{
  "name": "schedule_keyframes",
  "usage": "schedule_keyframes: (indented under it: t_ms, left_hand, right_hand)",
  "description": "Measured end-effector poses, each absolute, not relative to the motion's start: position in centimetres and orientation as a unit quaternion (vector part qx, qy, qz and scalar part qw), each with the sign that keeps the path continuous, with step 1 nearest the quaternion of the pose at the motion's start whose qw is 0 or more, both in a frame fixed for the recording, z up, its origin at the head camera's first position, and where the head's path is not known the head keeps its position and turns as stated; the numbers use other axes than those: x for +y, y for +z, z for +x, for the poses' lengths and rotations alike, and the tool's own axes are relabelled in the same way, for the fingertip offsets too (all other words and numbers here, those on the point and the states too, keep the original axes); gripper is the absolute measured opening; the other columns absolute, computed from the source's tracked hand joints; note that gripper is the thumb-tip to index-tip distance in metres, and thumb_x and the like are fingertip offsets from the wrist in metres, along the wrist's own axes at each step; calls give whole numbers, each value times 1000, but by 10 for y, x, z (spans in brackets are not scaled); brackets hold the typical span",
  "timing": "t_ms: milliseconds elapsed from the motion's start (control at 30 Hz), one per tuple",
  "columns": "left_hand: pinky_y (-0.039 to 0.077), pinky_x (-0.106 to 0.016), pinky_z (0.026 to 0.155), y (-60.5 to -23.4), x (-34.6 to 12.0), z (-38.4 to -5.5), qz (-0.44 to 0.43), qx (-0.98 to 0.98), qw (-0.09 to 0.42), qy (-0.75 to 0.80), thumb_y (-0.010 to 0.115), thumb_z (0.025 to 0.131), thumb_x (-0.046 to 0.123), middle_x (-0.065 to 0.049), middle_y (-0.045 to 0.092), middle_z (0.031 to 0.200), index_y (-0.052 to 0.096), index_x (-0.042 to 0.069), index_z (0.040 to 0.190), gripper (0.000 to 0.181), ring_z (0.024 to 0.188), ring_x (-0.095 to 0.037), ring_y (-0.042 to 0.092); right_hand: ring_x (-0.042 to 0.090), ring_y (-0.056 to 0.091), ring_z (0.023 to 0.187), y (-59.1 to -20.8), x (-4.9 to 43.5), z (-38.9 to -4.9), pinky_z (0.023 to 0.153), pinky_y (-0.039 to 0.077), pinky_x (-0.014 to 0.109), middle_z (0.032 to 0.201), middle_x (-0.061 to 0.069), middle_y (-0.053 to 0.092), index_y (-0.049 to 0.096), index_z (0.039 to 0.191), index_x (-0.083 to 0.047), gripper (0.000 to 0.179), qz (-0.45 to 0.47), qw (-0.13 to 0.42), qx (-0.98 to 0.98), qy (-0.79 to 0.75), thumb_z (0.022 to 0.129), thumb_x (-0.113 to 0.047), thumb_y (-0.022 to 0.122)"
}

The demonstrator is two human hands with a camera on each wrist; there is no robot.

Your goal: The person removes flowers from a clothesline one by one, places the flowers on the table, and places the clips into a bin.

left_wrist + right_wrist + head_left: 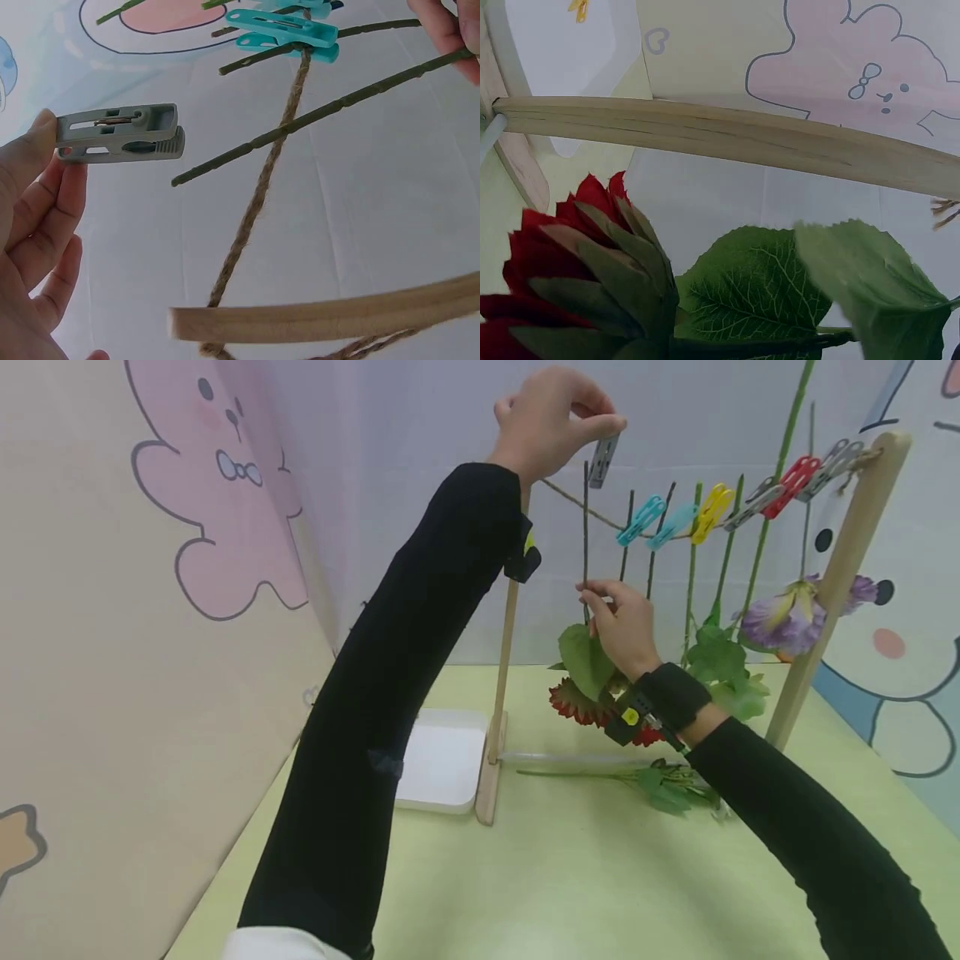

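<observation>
My left hand (551,422), raised at the top of the head view, pinches a grey clothespin (603,462) by one end. In the left wrist view the clothespin (120,131) points toward a bare stem tip, with a gap between them. My right hand (626,622) pinches the green stem (586,527) just above its leaves. The stem stands upright and passes across the twine (255,195); whether they touch I cannot tell. Its red flower (585,277) hangs head down below a large green leaf (754,281). The right fingers are out of the right wrist view.
Turquoise, yellow, red and grey clothespins hold several stems along the line, among them a yellow clothespin (711,513). A purple flower (787,617) hangs near the right wooden post (840,585). A leafy stem (663,789) lies on the table beside a white tray (442,760).
</observation>
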State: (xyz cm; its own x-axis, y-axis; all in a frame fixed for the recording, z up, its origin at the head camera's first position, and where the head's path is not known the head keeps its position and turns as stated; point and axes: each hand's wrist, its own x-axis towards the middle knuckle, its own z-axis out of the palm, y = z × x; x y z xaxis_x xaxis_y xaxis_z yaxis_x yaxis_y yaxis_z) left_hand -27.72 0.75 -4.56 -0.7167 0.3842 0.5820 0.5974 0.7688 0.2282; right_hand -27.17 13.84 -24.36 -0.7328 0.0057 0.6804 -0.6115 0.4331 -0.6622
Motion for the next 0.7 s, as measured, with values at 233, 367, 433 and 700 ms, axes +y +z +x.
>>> schedule_keyframes:
  t_ms: [233, 367, 433, 700]
  left_hand:
    - [9, -36, 110, -46, -28, -255, -314, -873, 305, -216, 54, 90, 41, 4, 64, 111, 66, 17, 111, 34, 111, -5, 49]
    - [20, -24, 107, -51, -56, -243, -337, -844, 321, -268, 60, 89, 32, -5, 65, 110, 66, 8, 108, 32, 109, -11, 51]
    - [25, -18, 103, -57, -72, -238, -345, -832, 324, -290, 62, 88, 27, -9, 65, 108, 66, 4, 107, 30, 108, -14, 51]
    - [9, -43, 110, -110, -135, -229, -316, -868, 303, -233, 68, 83, 23, -11, 67, 103, 67, 4, 99, 25, 111, -24, 43]
  right_hand:
    - [1, 39, 44, -253, 147, -253, 45, 29, 15, 94, 25, 64, 62, 108, 9, 23, 232, 333, -788, 463, 92, -2, 51]
    - [4, 39, 44, -262, 154, -243, 44, 29, 16, 76, 21, 61, 63, 106, 10, 21, 252, 326, -797, 442, 90, 2, 52]
    - [2, 39, 45, -267, 159, -237, 45, 31, 16, 68, 16, 57, 64, 105, 8, 19, 260, 322, -806, 423, 89, 2, 54]
    - [9, 47, 55, -292, 189, -217, 53, 35, 19, 74, 10, 58, 66, 97, 5, 14, 346, 382, -815, 266, 88, -2, 58]
